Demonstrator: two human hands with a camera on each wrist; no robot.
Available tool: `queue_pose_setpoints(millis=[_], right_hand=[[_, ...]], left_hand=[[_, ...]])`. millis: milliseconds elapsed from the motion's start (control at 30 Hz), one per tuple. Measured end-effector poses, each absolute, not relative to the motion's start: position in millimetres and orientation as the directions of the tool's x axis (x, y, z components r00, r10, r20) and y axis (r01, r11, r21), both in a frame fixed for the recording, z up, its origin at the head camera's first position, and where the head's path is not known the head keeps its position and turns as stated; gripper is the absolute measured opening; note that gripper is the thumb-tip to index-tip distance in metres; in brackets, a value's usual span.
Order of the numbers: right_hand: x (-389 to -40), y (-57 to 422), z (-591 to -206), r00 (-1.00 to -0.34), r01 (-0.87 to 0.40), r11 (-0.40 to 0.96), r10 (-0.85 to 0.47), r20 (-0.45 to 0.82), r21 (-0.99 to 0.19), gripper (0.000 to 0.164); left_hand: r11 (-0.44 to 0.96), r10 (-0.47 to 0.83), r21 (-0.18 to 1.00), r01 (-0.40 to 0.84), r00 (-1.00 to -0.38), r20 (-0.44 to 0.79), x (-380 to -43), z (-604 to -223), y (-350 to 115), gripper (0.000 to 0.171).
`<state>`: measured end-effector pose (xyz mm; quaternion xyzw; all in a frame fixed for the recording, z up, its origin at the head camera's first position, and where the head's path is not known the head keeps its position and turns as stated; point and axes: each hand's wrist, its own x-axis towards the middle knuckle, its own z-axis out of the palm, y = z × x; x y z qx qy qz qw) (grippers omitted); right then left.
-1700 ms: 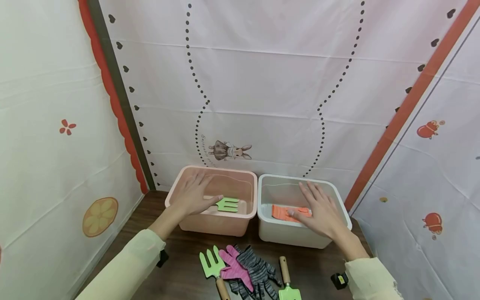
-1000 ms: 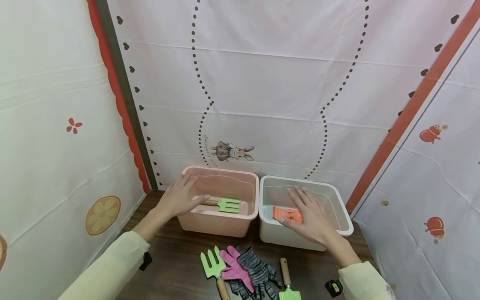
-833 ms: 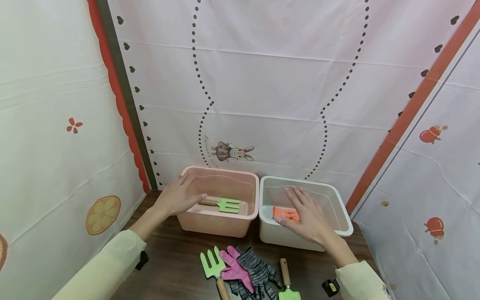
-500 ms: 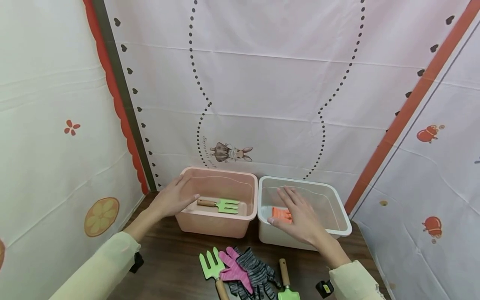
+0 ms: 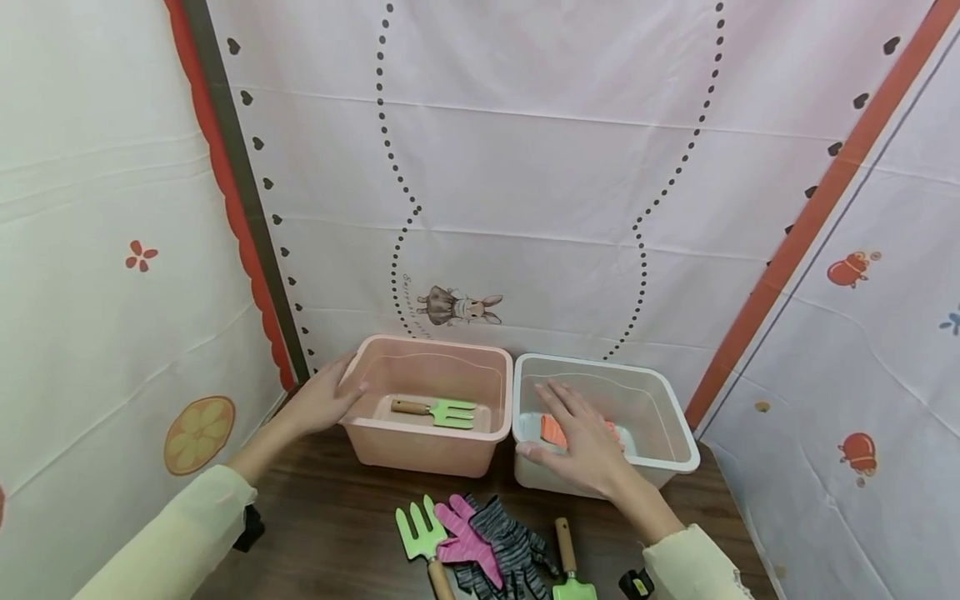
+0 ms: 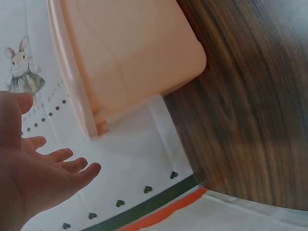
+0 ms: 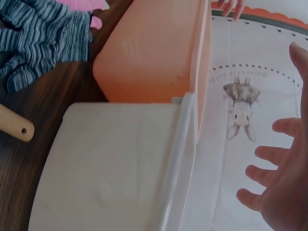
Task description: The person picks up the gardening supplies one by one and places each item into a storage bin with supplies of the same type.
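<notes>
The pink bin stands on the dark wooden table in front of you, upright and to the left of the white bin; their rims sit side by side, and whether they touch is hard to tell. Your left hand is at the left end of the pink bin, released and holding nothing — its fingers are loosely bent in the left wrist view, and you cannot tell from these angles if it touches the rim. Your right hand is over the near left part of the white bin, also released, fingers spread, with nothing in its grasp.

Inside the pink bin, a green fork lies flat, its wooden handle to your left and its tines to your right. On the floor of the white bin lies an orange item, partly hidden by your right hand.

Nearer you on the table, a second fork has its green tines toward the pink bin. Just beside it, a pink glove overlaps the grey striped gloves. To their right is a trowel — wooden handle toward the bins, green blade cut off by the lower edge of the head view.
</notes>
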<state>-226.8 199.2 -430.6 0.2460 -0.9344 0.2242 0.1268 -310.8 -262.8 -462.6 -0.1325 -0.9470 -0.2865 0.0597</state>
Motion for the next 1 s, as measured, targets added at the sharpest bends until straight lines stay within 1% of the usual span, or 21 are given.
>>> queue_pose_setpoints(millis=[300,367,500,600,667,800,1000], right_hand=[[-217.7,185.9,-434.5,-0.839,-0.532,0.756,-0.411,0.356,-0.382,0.092],[-216.1,182.9,-435.5,-0.839,-0.533,0.756,-0.413,0.355,-0.38,0.091],[-213.5,176.0,-436.5,-0.831,-0.545,0.745,-0.422,0.362,-0.383,0.09],[-211.6,170.7,-436.8,-0.827,-0.555,0.732,-0.43,0.363,-0.396,0.088],[-209.9,167.7,-436.7,-0.826,-0.557,0.722,-0.436,0.357,-0.409,0.087],[-205.6,162.4,-436.3,-0.828,-0.558,0.71,-0.441,0.346,-0.43,0.087],[-200.1,154.0,-438.7,-0.807,-0.589,0.683,-0.467,0.363,-0.431,0.088]], left_hand=[[0.793,0.163,0.572,0.211,-0.977,0.135,-312.0,-469.4,-281.3,0.079],[0.768,0.152,0.613,0.186,-0.982,0.109,-311.5,-470.9,-283.7,0.077],[0.676,0.125,0.73,0.101,-0.992,0.021,-312.9,-479.6,-286.2,0.073],[0.574,0.107,0.819,0.015,-0.993,-0.056,-317.1,-488.7,-288.0,0.07],[0.514,0.099,0.857,-0.043,-0.989,-0.11,-319.9,-493.1,-289.9,0.069],[0.384,0.119,0.914,-0.133,-0.974,-0.191,-324.2,-497.0,-294.2,0.068],[0.243,0.156,0.94,-0.24,-0.947,-0.282,-325.2,-500.4,-295.8,0.067]])
